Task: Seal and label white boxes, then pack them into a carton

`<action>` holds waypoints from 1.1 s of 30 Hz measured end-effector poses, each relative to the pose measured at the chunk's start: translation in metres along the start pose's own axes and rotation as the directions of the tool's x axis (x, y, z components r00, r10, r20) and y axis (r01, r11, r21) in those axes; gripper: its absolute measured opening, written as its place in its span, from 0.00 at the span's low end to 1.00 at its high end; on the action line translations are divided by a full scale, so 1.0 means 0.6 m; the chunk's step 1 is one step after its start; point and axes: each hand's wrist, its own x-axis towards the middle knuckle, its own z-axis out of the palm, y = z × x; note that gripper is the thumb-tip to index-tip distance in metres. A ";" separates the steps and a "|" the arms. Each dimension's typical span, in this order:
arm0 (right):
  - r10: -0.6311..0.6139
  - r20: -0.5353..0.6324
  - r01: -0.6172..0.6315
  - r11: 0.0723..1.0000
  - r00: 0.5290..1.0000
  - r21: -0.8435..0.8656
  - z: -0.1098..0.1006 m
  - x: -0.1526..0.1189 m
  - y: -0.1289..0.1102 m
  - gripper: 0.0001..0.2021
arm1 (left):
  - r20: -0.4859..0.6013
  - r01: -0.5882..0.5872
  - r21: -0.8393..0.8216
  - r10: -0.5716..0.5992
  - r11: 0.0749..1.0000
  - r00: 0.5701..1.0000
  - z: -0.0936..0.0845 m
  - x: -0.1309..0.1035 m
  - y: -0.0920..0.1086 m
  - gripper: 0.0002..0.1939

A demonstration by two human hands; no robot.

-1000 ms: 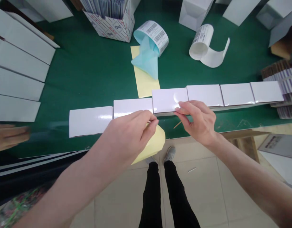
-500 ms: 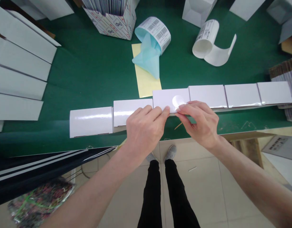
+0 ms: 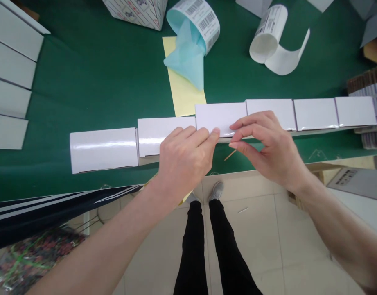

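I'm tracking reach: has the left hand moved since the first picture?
Yes, the left hand moved right: fingers reach onto the third box from the left.

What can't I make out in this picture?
All in the head view:
- Lower yellow sheet: mostly hidden behind the left hand and arm.
- Stick: upper end behind the right hand.
- Patterned box: top cut off by upper edge.
- Blue-lined roll: print too small.
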 end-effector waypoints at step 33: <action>-0.068 -0.204 0.032 0.984 0.977 -0.178 0.050 -0.012 0.007 0.06 | 0.074 0.112 -0.087 -0.106 0.990 0.992 0.002 -0.004 0.002 0.16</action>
